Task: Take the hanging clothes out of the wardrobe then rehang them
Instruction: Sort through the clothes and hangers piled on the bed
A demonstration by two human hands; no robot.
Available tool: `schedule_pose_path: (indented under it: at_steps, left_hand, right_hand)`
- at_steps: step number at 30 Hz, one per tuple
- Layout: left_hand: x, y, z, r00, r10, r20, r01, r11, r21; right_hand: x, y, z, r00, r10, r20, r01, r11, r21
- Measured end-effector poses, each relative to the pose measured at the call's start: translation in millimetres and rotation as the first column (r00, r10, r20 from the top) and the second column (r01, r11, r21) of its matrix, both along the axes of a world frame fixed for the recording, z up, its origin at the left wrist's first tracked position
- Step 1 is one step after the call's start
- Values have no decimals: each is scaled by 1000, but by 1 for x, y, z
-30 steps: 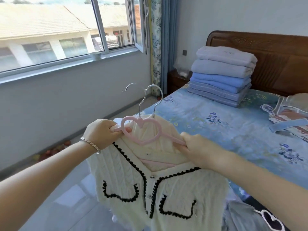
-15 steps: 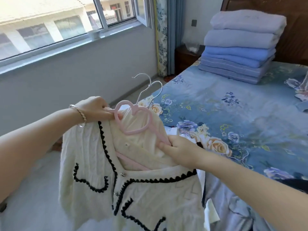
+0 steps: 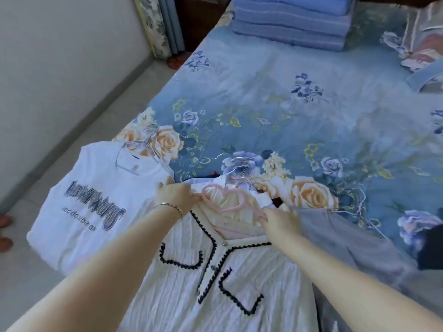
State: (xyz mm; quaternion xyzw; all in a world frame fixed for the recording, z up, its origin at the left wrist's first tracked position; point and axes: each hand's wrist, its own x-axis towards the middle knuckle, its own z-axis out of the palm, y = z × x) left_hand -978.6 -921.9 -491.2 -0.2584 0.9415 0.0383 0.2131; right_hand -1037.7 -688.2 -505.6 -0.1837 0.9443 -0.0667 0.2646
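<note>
The person is holding a cream cardigan (image 3: 239, 279) with black scalloped trim on its pink heart-shaped hanger (image 3: 224, 200), and the garment is lying at six o'clock in the view, spreading over the near edge of the bed (image 3: 263, 92). The left hand (image 3: 177, 196) is curling its fingers round the hanger's arm at the nine o'clock side of the heart, and the right hand (image 3: 281, 221) is pinching the other arm at four o'clock of the heart, so both hands are clamping the hanger rather than the knit. A white printed T-shirt (image 3: 91, 212) on a wire hanger is lying just beside the cardigan at nine o'clock, and a grey garment (image 3: 354, 240) is lying against it at three o'clock; a stack of folded blankets (image 3: 292, 25) is sitting well apart at twelve o'clock. By the look of it, the cardigan is being laid down among the clothes already taken out. To do this well, the hands should be lowering both hanger arms evenly, so the shoulders are staying seated and the soft knit is not sliding off one side. The metal hook (image 3: 242, 173) at twelve o'clock of the heart is blurring into other hooks there, so it is worth guiding it clear of them to avoid tangling when rehanging.
</note>
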Motion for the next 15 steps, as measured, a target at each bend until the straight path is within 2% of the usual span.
schedule_pose_path:
  at_steps: [3, 6, 11, 13, 15]
  left_hand:
    - [-37, -5, -48, 997, 5, -82, -7, 999, -33]
    - [-62, -15, -82, 999, 5, -41, -7, 1000, -30]
    - [-52, 10, -104, 981, 193, -11, -187, 963, 193]
    - [-47, 33, -101, 988, 152, -18, -144, 961, 236]
    - [-45, 68, -95, 999, 43, -9, -39, 958, 285]
  right_hand:
    - [-28, -16, -36, 994, -9, -105, 20, 994, 109]
    - [-45, -26, -65, 985, 31, -168, -14, 994, 104]
    - [-22, -4, -95, 989, -115, 91, 125, 985, -122]
    - [-7, 22, -94, 993, -69, 95, 80, 990, -114]
    - [10, 60, -91, 996, -31, 82, 37, 997, -70]
